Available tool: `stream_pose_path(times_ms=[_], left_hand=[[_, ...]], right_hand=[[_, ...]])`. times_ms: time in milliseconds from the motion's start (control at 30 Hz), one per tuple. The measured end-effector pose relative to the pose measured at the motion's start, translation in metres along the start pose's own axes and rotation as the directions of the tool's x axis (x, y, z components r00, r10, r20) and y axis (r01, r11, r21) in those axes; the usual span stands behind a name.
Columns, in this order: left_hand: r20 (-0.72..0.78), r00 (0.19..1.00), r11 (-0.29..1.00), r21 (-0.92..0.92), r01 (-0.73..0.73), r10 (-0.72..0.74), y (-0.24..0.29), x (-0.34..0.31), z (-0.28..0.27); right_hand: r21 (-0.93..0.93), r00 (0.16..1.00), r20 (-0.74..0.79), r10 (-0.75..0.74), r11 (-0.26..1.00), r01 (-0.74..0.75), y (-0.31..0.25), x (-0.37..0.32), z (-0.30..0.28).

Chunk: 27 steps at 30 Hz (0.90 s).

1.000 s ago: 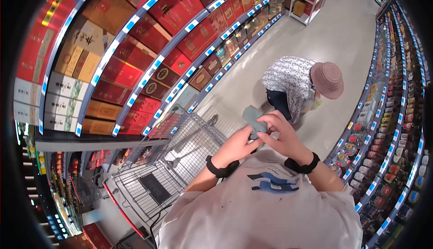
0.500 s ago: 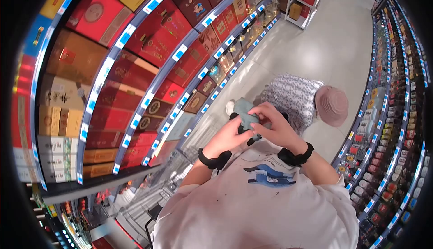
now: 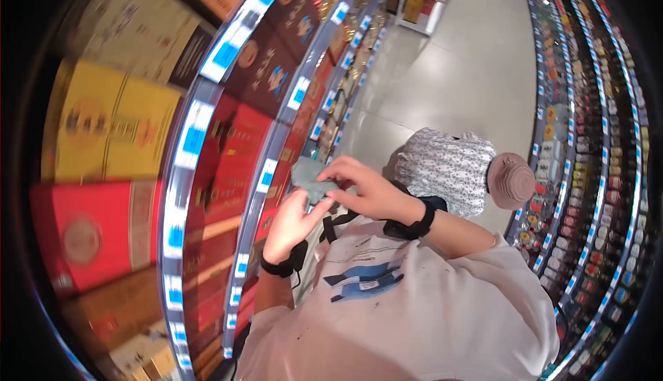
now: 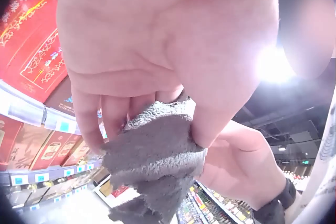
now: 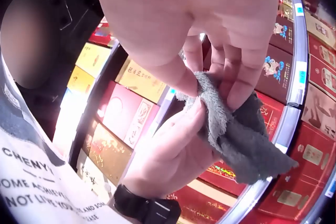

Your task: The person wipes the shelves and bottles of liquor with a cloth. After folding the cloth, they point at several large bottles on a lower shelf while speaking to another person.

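Note:
A grey-green fuzzy cloth (image 3: 309, 175) is bunched between both hands in front of the chest. My left hand (image 3: 289, 228) grips its lower side, thumb pressed in against the fabric. From the other side my right hand (image 3: 369, 193) pinches its near edge between thumb and fingers. In the left wrist view the cloth (image 4: 152, 163) hangs in folds below the curled fingers. The right wrist view shows the cloth (image 5: 239, 140) with a loose corner sticking out, and both thumbs close together on it.
Shelves with red and yellow boxes (image 3: 114, 122) stand close on the left, their price-tag edges near the hands. A person in a patterned top and brimmed hat (image 3: 511, 181) bends low ahead. Bottle shelves (image 3: 587, 167) line the right, and a pale floor (image 3: 469, 70) runs between.
The view and body have turned and come nearer the left shelves; the hands with the cloth have shifted left. The shopping cart has left view. Both hands keep hold of the cloth.

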<state>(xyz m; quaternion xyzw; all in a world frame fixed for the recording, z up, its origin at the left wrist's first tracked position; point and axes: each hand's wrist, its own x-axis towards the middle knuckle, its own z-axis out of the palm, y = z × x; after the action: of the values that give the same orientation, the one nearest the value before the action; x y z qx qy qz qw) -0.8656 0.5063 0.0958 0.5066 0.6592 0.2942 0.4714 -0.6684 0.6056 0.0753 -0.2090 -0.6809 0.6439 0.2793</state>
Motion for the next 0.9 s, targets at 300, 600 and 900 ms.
stream_pose_path(times_ms=[300,600,900], left_hand=[[0.118,0.984,0.927,0.365,0.084,-0.136,0.027,0.138,-0.019],[0.138,0.93,0.921,0.15,-0.359,0.34,0.117,0.386,0.039],[0.453,0.826,0.942,-0.159,-0.294,0.334,0.271,0.632,0.157]], right_hand=[[-0.184,0.991,-0.03,-0.131,0.975,0.123,0.014,0.083,-0.106],[-0.207,0.971,-0.172,-0.169,0.969,0.132,0.044,0.153,-0.348],[-0.193,0.751,-0.658,-0.047,0.975,-0.108,0.015,0.134,-0.584]])
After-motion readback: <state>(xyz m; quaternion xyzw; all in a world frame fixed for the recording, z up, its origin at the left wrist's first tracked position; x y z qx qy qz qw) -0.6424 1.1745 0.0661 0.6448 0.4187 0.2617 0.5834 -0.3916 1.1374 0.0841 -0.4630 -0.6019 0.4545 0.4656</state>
